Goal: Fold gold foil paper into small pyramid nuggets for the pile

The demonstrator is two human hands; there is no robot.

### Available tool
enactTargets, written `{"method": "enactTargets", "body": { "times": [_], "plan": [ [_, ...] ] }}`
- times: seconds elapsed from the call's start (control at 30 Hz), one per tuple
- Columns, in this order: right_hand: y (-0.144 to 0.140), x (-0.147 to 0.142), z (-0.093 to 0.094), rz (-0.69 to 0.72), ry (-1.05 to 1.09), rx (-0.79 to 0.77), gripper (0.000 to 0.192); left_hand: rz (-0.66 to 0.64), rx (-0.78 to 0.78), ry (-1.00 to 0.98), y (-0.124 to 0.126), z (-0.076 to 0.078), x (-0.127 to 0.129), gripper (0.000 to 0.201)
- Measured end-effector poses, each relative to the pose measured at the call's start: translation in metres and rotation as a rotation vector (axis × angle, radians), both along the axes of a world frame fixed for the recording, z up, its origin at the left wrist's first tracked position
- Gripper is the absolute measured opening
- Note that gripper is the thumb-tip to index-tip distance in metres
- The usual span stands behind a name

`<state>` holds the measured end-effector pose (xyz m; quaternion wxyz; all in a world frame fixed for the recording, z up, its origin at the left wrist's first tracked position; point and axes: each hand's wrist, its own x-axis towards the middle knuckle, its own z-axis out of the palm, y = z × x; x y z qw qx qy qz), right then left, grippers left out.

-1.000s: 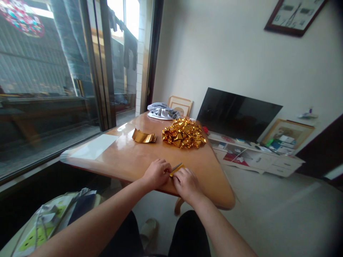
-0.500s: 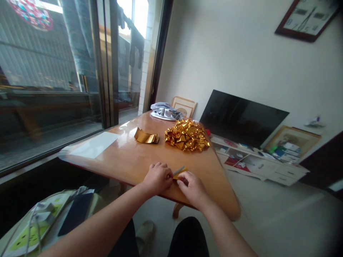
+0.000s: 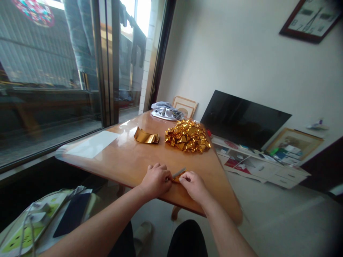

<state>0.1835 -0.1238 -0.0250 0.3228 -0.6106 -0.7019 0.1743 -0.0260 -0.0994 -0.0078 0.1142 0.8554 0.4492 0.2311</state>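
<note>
Near edge of the wooden table (image 3: 128,160): my left hand (image 3: 155,180) and right hand (image 3: 194,185) pinch a small gold foil strip (image 3: 179,174) between fingertips, well short of the gold foil heap (image 3: 187,135).

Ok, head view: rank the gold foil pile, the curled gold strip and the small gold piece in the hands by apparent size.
1. gold foil pile
2. curled gold strip
3. small gold piece, pinched between left hand and right hand, partly hidden, though nearest the camera.
</note>
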Motion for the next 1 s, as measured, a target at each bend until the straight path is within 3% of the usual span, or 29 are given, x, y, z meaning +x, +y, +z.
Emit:
{"method": "enactTargets", "body": {
  "times": [0.33,0.67,1.0],
  "plan": [
    [0.007,-0.005,-0.002,-0.061,-0.065,-0.063,0.020,0.048,-0.060,-0.002,0.000,0.004,0.003,0.016],
    [0.007,-0.006,-0.003,-0.094,-0.095,-0.054,0.019,0.164,-0.048,0.025,0.003,-0.002,0.012,0.032],
    [0.008,-0.008,-0.001,-0.134,-0.111,-0.086,0.018,0.153,-0.068,0.039,0.004,0.001,0.012,0.023]
  ]
}}
